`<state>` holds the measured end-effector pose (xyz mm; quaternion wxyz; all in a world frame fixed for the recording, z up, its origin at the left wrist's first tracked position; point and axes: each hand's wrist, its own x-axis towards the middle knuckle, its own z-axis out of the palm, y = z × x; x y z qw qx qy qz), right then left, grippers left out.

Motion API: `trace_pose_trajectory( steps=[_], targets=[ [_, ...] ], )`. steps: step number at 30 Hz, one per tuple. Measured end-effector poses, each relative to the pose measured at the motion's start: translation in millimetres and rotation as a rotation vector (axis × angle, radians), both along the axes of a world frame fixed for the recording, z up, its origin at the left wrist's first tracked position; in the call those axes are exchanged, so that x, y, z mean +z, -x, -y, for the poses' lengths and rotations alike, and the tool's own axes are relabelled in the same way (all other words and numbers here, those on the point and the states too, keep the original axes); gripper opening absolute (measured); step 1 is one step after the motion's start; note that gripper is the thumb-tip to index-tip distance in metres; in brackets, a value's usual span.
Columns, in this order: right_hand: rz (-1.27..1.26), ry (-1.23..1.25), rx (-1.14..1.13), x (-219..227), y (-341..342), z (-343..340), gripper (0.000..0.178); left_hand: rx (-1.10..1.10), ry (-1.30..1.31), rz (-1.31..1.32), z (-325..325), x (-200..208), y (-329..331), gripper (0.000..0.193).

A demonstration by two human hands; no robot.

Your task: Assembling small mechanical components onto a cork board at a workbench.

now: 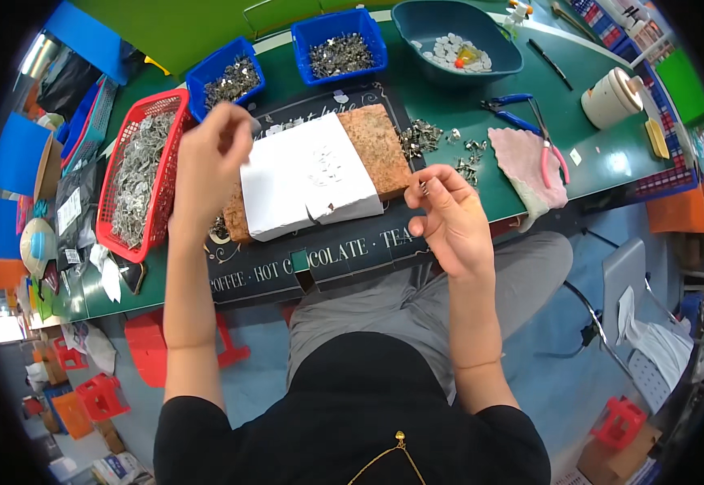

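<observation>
My left hand point(213, 166) is raised over the left end of a white board point(287, 178). Its fingers curl in toward the thumb, and I cannot make out what they hold, if anything. Right of the board, my right hand point(453, 218) pinches a small silvery metal piece point(424, 187) between thumb and forefinger. The white board lies on a brown cork-like block point(374, 137), with several tiny metal bits point(325, 166) scattered on it. Loose metal pieces point(421, 137) are heaped beside the block's right end, with a smaller group point(471, 162) farther right.
A red basket point(107, 212) of metal parts stands left. Two blue bins, left point(198, 79) and middle point(299, 50), hold more. A teal basin point(416, 24) contains white pieces. Pliers point(562, 166) lie on a pink cloth point(522, 162), near a cream canister point(606, 101).
</observation>
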<state>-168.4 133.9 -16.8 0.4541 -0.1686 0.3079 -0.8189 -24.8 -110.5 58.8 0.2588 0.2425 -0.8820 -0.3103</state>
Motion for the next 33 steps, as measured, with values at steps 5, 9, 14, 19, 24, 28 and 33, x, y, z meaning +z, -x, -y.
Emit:
trace_pose_trajectory(
  steps=[5, 9, 14, 19, 24, 28, 33],
  targets=[
    [-0.007, -0.109, -0.001, 8, -17, 1, 0.012, -0.184, -0.369, -0.168, -89, -16, -18, 0.009],
    [-0.139, -0.073, -0.076, -2, -28, 7, 0.015, -0.172, -0.558, -0.238, -108, -34, -18, 0.013],
    [-0.356, -0.148, -0.304, 7, -42, 15, 0.027, -0.196, -0.526, -0.259, -110, -39, -16, 0.016],
    [-0.359, -0.164, -0.284, 0, -44, 9, 0.026, -0.123, -0.687, -0.332, -116, -34, -12, 0.018],
    [-0.297, -0.205, -0.321, 0, -49, 7, 0.032, -0.118, -0.724, -0.346, -119, -42, -6, 0.018],
    [-0.268, -0.149, -0.308, 7, -53, 9, 0.034, -0.132, -0.555, -0.339, -123, -45, -3, 0.015],
    [-0.208, -0.105, -0.246, 4, -49, 11, 0.034, -0.173, -0.407, -0.323, -122, -42, -4, 0.016]
  ],
)
